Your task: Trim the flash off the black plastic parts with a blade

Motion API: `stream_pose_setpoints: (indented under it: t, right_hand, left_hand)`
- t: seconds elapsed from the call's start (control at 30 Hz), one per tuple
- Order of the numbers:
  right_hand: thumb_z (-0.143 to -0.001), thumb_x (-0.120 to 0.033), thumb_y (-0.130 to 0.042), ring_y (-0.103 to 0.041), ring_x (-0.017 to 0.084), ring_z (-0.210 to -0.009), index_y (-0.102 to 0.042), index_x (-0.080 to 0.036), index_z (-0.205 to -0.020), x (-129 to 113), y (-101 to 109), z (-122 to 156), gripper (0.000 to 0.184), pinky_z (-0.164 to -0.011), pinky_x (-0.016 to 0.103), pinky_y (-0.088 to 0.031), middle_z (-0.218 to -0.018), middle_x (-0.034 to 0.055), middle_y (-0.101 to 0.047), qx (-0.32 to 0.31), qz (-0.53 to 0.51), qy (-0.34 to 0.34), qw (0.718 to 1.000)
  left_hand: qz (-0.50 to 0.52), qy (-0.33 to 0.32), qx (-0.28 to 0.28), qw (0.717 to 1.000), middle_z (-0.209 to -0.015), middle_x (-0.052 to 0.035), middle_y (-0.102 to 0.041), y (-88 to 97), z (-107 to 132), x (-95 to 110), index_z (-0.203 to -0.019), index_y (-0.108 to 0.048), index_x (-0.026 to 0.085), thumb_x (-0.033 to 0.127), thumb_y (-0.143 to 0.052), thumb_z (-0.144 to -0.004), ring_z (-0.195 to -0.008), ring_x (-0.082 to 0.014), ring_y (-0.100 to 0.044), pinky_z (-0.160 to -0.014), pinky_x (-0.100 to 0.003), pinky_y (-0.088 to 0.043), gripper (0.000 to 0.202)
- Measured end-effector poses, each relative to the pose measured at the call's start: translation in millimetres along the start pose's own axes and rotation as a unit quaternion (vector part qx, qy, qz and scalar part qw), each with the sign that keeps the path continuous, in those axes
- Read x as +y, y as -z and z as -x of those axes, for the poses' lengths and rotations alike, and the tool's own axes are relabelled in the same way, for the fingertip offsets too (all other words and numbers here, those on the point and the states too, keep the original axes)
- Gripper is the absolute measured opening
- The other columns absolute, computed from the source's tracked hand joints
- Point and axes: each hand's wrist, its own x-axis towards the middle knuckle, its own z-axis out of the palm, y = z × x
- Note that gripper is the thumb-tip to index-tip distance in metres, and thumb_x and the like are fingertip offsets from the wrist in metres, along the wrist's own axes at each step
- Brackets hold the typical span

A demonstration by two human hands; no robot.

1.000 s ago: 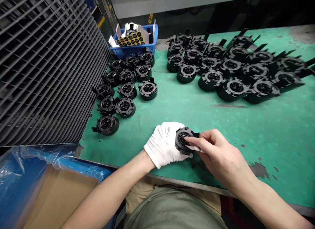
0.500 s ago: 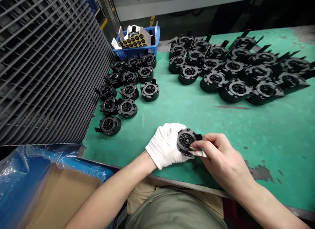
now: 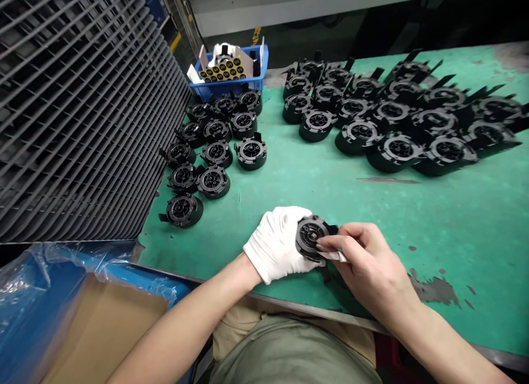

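Observation:
My left hand (image 3: pixel 281 245), in a white glove, is closed around a round black plastic housing (image 3: pixel 311 236) near the table's front edge. The ribbed inner face of the housing points up, and a dark tab sticks out at its right. My bare right hand (image 3: pixel 370 265) is pinched at the housing's right side, fingertips at its face. A small whitish strip (image 3: pixel 338 256) shows between the right thumb and fingers. Whatever else the fingertips pinch is too small to make out.
Several similar black housings (image 3: pixel 214 180) stand at the left on the green table mat (image 3: pixel 289 180), and a larger group (image 3: pixel 399 147) at the back right. Behind sits a blue bin (image 3: pixel 231 88) with a sticker sheet. Left are a dark grille (image 3: pixel 91 119) and a plastic-lined blue crate (image 3: pixel 136 276).
Almost nothing differs. Both hands and the housing have shifted very slightly left in view, with the grips unchanged.

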Motion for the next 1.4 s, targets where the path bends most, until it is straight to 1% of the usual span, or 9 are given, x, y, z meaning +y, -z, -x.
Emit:
stream_pose_setpoints:
  t: [0.17, 0.37, 0.47, 0.57, 0.7, 0.83, 1.0, 1.23, 1.4]
  right_hand:
    - [-0.115, -0.016, -0.074, -0.077, 0.025, -0.102, -0.091, -0.035, -0.143, -1.2, -3.3, -0.1, 0.037, -0.082, 0.034, -0.069, -0.121, 0.0089, -0.077, 0.033, 0.0, 0.004, 0.999]
    - [-0.113, -0.014, -0.077, -0.076, 0.019, -0.09, -0.095, -0.039, -0.135, 10.1, -1.4, 4.5, 0.038, -0.075, 0.031, -0.064, -0.128, 0.0055, -0.083, 0.012, -0.003, 0.036, 0.999]
    - [-0.116, -0.008, -0.075, -0.078, 0.017, -0.088, -0.096, -0.041, -0.141, 12.2, 3.8, 2.3, 0.047, -0.071, 0.028, -0.059, -0.127, 0.0039, -0.087, 0.019, 0.006, 0.068, 0.997]
    - [-0.116, 0.001, -0.066, -0.083, 0.016, -0.09, -0.095, -0.04, -0.145, 10.8, 5.6, -0.1, 0.059, -0.075, 0.027, -0.062, -0.126, 0.0037, -0.091, 0.025, 0.007, 0.079, 0.997]
    - [-0.114, 0.002, -0.061, -0.087, 0.017, -0.091, -0.095, -0.04, -0.154, 11.9, 2.8, 0.0, 0.067, -0.077, 0.026, -0.065, -0.126, 0.0031, -0.095, 0.027, -0.009, 0.071, 0.997]
    - [-0.116, -0.002, -0.066, -0.081, 0.015, -0.083, -0.095, -0.034, -0.146, 12.7, 4.2, -4.3, 0.053, -0.07, 0.024, -0.06, -0.121, 0.0036, -0.091, 0.034, 0.018, 0.085, 0.996]
    - [-0.125, -0.019, -0.07, -0.074, 0.014, -0.078, -0.091, -0.026, -0.129, 6.0, 16.0, -27.8, 0.023, -0.064, 0.025, -0.054, -0.121, 0.0076, -0.087, 0.008, 0.051, 0.107, 0.993]
    - [-0.122, -0.022, -0.064, -0.07, 0.017, -0.071, -0.08, -0.025, -0.111, -9.0, 27.7, -53.1, 0.02, -0.056, 0.034, -0.037, -0.106, 0.0059, -0.083, -0.054, 0.112, 0.117, 0.985]
    - [-0.121, -0.02, -0.061, -0.073, 0.018, -0.074, -0.077, -0.025, -0.116, -8.5, 26.4, -50.3, 0.018, -0.059, 0.035, -0.044, -0.109, 0.0046, -0.084, -0.048, 0.094, 0.099, 0.99]
  left_hand:
    - [0.002, -0.007, -0.004, 1.0, -0.126, -0.0125, -0.094, 0.4, 0.1, 1.6, -0.117, -0.088, 0.028, 0.063, -0.11, -0.089, -0.115, -0.0399, -0.093, -0.103, -0.051, -0.076, 0.05]
    - [-0.008, 0.006, -0.02, 1.0, -0.121, -0.0112, -0.093, 3.0, -1.9, 3.5, -0.11, -0.087, 0.027, 0.076, -0.115, -0.085, -0.112, -0.0388, -0.092, -0.102, -0.05, -0.075, 0.062]
    - [-0.009, -0.015, -0.021, 1.0, -0.122, -0.0112, -0.093, 1.7, -0.7, 0.3, -0.118, -0.089, 0.027, 0.074, -0.114, -0.086, -0.115, -0.0398, -0.093, -0.104, -0.05, -0.074, 0.063]
    - [-0.01, -0.027, -0.016, 0.999, -0.127, -0.0122, -0.094, 0.6, -0.2, -1.5, -0.126, -0.09, 0.027, 0.065, -0.111, -0.09, -0.12, -0.041, -0.094, -0.106, -0.051, -0.074, 0.057]
    - [-0.024, -0.028, -0.032, 0.999, -0.121, -0.0108, -0.094, 0.4, -1.8, -1.0, -0.121, -0.09, 0.025, 0.067, -0.111, -0.09, -0.114, -0.04, -0.093, -0.1, -0.049, -0.073, 0.056]
    - [-0.023, -0.03, -0.022, 0.999, -0.127, -0.0118, -0.095, 0.7, -2.7, 0.9, -0.126, -0.09, 0.025, 0.066, -0.107, -0.094, -0.119, -0.0406, -0.094, -0.105, -0.05, -0.073, 0.055]
    - [-0.04, 0.004, -0.039, 0.998, -0.119, -0.0124, -0.093, 5.5, -4.2, 8.0, -0.109, -0.086, 0.026, 0.058, -0.107, -0.092, -0.111, -0.0394, -0.092, -0.099, -0.048, -0.073, 0.042]
    - [-0.052, 0.006, -0.041, 0.998, -0.111, -0.0104, -0.092, 6.5, -5.9, 8.5, -0.109, -0.082, 0.027, 0.051, -0.102, -0.09, -0.108, -0.0402, -0.093, -0.09, -0.046, -0.071, 0.036]
    - [-0.043, 0.011, -0.043, 0.998, -0.114, -0.0107, -0.093, 7.7, -5.7, 9.6, -0.11, -0.082, 0.028, 0.052, -0.106, -0.088, -0.111, -0.0411, -0.093, -0.092, -0.047, -0.071, 0.041]
